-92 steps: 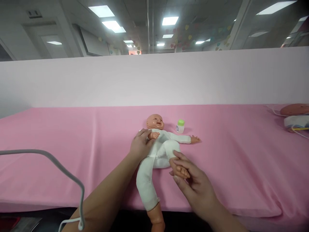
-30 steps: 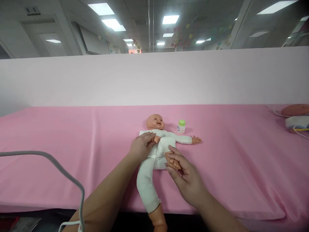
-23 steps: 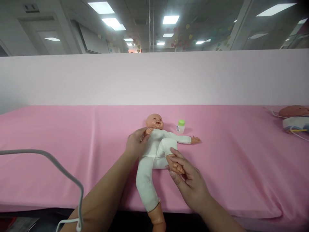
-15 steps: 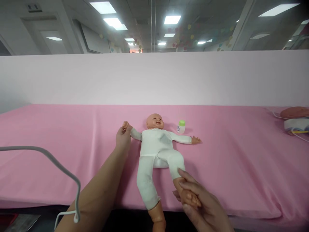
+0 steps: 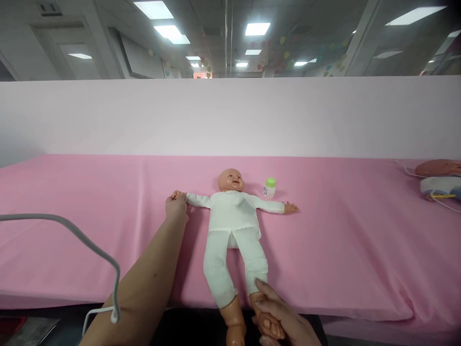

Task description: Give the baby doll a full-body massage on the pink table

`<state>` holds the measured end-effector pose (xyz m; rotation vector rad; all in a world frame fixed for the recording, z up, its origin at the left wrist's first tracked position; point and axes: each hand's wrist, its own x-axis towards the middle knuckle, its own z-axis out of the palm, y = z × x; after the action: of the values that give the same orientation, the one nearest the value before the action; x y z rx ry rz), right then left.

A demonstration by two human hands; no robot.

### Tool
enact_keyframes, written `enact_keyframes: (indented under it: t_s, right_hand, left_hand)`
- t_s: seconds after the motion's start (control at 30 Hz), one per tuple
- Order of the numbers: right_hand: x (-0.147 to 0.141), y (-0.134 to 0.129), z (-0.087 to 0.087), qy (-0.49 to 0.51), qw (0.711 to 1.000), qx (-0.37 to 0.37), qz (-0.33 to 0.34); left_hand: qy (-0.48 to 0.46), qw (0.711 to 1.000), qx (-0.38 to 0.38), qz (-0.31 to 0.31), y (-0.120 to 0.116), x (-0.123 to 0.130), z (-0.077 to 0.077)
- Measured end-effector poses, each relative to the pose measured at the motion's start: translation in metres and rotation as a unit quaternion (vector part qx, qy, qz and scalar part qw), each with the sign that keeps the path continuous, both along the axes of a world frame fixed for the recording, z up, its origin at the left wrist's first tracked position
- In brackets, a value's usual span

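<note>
A baby doll (image 5: 234,214) in a white cloth suit lies on its back on the pink sheet (image 5: 324,250), its head away from me and its feet over the near edge. My left hand (image 5: 176,206) is closed around the doll's hand on the left, with that arm stretched out sideways. My right hand (image 5: 283,317) grips the doll's lower leg and foot on the right side, the leg nearly straight. The doll's other arm rests outstretched on the sheet. Its left-side foot hangs free at the bottom of the view.
A small bottle with a green cap (image 5: 269,187) stands beside the doll's head. At the far right lie a skin-coloured object (image 5: 437,167) and a white bundle with a cord (image 5: 441,186). A grey cable (image 5: 82,240) loops over my left forearm. Behind runs a white panel (image 5: 230,117).
My left hand has drawn the doll's arm outward to the left and straightened it. My right hand has pulled the bent leg down towards me and left, so it is straighter.
</note>
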<state>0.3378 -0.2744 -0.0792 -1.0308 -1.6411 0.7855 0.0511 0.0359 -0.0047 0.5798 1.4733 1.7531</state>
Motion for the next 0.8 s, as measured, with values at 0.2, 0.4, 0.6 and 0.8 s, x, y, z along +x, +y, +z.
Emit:
enact_keyframes:
  t_s: [0.2, 0.4, 0.6, 0.8]
  right_hand:
    - [0.01, 0.026, 0.037, -0.022, 0.996, 0.089, -0.005]
    - [-0.004, 0.064, 0.08, -0.008, 1.0, 0.023, -0.006]
    - [-0.015, 0.094, 0.078, -0.059, 0.998, 0.021, -0.019]
    - [-0.016, 0.098, 0.078, -0.05, 0.998, 0.035, -0.033]
  left_hand:
    - [0.177, 0.972, 0.123, -0.088, -0.035, 0.025, 0.022]
    - [0.415, 0.872, 0.166, -0.198, -0.065, 0.06, 0.027]
    - [0.547, 0.753, 0.182, -0.317, -0.07, 0.075, 0.02]
    - [0.509, 0.788, 0.171, -0.301, -0.069, 0.073, 0.023]
